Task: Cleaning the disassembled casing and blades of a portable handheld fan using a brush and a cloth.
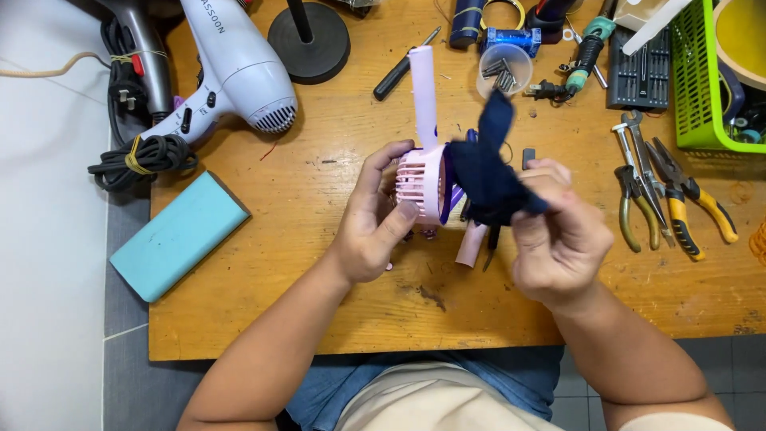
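while the pink handheld fan (421, 179) is lifted just above the desk (319, 263), its handle points away from the person and its round grille head sits between both hands, seemingly so the dark blue cloth (488, 172) can reach the head's side. the left hand (369, 227) is curled around the grille, fingers behind and thumb across the front edge, closed firmly on the fan. the right hand (558, 239) is pinched shut on the cloth, bunching it against the fan, with one loose corner sticking up.

just under the hands lie a pale pink tube-like part (471, 243) and small dark bits. right of the right hand rest several pliers (666, 195), and beyond them a green basket (702, 80). past the fan stand a clear cup of screws (504, 72) and a black screwdriver (403, 68). left of the left hand lie a teal block (179, 234) and a white hair dryer (235, 68).
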